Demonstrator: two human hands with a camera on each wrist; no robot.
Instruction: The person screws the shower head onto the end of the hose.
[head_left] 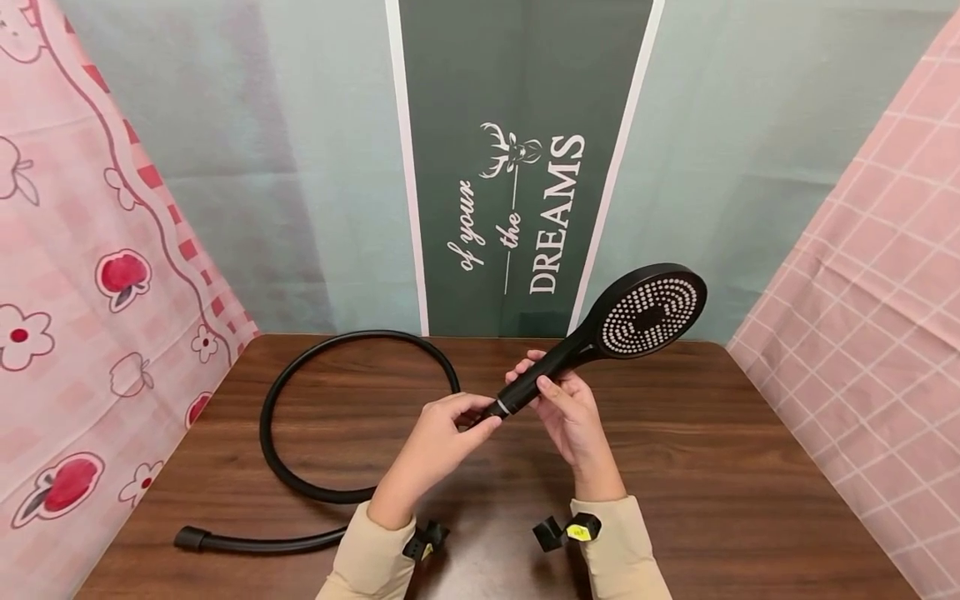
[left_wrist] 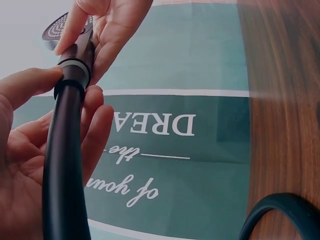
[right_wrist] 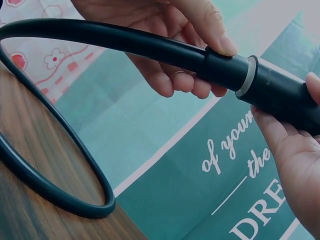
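Observation:
A black hand shower (head_left: 648, 317) is held up above the table in the head view, tilted, its nozzle face toward the camera. My right hand (head_left: 577, 417) grips it by the handle (head_left: 540, 375). At the handle's lower end, my left hand (head_left: 450, 429) pinches the end fitting (right_wrist: 225, 70) of a black shower hose (left_wrist: 65, 165) between thumb and fingers. Fitting and handle are in line, with a pale ring (right_wrist: 246, 77) showing at the joint. How far they are screwed together I cannot tell. In the head view my left fingers partly cover the fitting.
The hose loops over the left of the brown wooden table (head_left: 712, 467), its other end fitting (head_left: 192, 538) lying near the front left. A grey-green cloth with lettering (head_left: 525, 167) hangs behind. Pink patterned cloths (head_left: 870, 275) flank both sides.

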